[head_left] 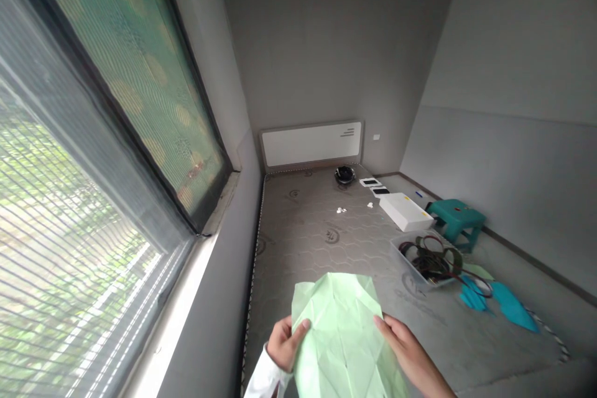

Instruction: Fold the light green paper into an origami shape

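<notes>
A light green sheet of paper [342, 336], creased all over with fold lines, is spread between my two hands above the mattress. My left hand [286, 342], coming out of a white sleeve, pinches its left edge with the thumb on the near face. On the opposite edge my right hand [401, 339] grips the paper, thumb in front and fingers mostly behind it. The sheet's lower end runs out of view at the bottom.
On the grey mattress [298, 224] stands a clear bin of cables [426, 261], by blue paper pieces [513, 308]. Further back are a white box [405, 211], a black coil [345, 175] and small white scraps. A green stool [459, 217] stands right; a window [69, 261] is left.
</notes>
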The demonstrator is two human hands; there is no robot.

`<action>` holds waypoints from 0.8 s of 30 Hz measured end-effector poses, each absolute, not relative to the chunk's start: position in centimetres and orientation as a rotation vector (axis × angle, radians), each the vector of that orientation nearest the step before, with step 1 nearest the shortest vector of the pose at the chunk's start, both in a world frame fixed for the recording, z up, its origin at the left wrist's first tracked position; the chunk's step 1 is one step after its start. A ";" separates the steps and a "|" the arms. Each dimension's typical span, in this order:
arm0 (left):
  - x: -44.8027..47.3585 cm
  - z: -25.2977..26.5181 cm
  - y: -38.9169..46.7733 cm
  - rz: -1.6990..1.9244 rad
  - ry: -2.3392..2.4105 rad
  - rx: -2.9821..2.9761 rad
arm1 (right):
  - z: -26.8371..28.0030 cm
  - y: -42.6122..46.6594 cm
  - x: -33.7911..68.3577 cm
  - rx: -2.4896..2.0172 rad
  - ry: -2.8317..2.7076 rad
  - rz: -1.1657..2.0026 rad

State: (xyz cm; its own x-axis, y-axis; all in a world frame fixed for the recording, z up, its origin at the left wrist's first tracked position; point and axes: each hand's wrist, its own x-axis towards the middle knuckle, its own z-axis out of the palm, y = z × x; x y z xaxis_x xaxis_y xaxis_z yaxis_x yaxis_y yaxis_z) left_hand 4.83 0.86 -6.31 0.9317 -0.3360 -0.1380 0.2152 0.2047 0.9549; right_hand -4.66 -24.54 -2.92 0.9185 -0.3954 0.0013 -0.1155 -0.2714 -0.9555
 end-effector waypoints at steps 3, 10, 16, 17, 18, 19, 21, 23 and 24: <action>4.8 -6.3 0.8 -0.304 -0.147 1.203 | -3.1 -25.3 -5.1 -1.768 0.349 -0.126; 5.2 -5.2 1.7 -0.233 -0.363 1.355 | -1.6 -26.1 -5.7 -1.680 0.336 -0.203; 4.7 -3.1 2.5 -0.063 -0.627 1.616 | -1.4 -26.4 -5.9 -1.620 0.329 -0.245; 4.5 -2.6 2.6 -0.026 -0.728 1.648 | -1.4 -26.4 -6.0 -1.674 0.296 -0.278; 4.4 -2.1 2.6 0.004 -0.832 1.667 | -1.4 -26.4 -6.0 -1.754 0.252 -0.319; 4.2 -1.6 2.5 0.020 -0.931 1.679 | -1.2 -26.3 -6.0 -1.850 0.190 -0.348; 3.7 -0.7 2.1 0.021 -1.100 1.704 | -0.7 -25.7 -5.8 -2.028 0.012 -0.331; 3.3 0.0 1.6 0.008 -1.213 1.735 | 0.0 -24.5 -5.5 -2.144 -0.190 -0.225; 3.1 0.3 1.3 -0.009 -1.254 1.742 | 0.3 -23.8 -5.2 -2.179 -0.272 -0.161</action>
State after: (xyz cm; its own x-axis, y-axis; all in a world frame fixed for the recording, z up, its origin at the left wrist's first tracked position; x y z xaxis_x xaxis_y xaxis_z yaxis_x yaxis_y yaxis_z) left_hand 3.11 1.26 0.27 0.4725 -0.7360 0.4848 -0.7289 -0.0172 0.6844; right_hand -5.20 -23.81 0.33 0.9673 0.1352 0.2146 0.2532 -0.5654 -0.7850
